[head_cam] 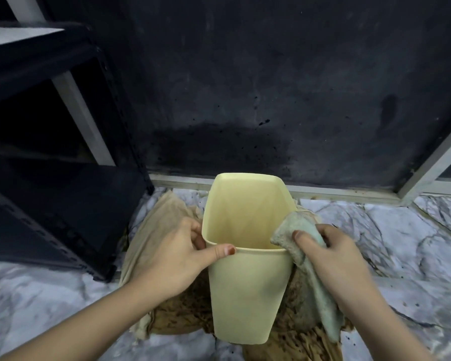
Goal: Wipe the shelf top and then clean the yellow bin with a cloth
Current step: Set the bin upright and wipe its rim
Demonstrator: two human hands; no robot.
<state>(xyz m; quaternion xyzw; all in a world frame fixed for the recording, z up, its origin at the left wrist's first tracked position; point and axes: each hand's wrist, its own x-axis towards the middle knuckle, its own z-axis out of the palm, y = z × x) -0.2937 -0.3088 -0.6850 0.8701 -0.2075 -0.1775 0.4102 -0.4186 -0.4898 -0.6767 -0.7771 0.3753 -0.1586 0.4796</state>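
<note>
A pale yellow bin (pixel 248 290) stands upright at the centre, its open mouth facing me and nothing visible inside. My left hand (pixel 172 259) grips the bin's near left rim, thumb along the front edge and fingers round the left wall. My right hand (pixel 339 264) holds a light green cloth (pixel 297 241) against the bin's right rim; the cloth's tail hangs down past the bin's right side. The black metal shelf (pixel 50 157) stands at the left, with a strip of its pale top board (pixel 16 35) showing at the upper left.
A dirty brown and beige rag (pixel 164 220) lies crumpled on the marble-patterned floor (pixel 401 230) beneath and around the bin. A dark stained wall (pixel 271 87) rises behind, with a pale frame (pixel 432 162) along its base and right side.
</note>
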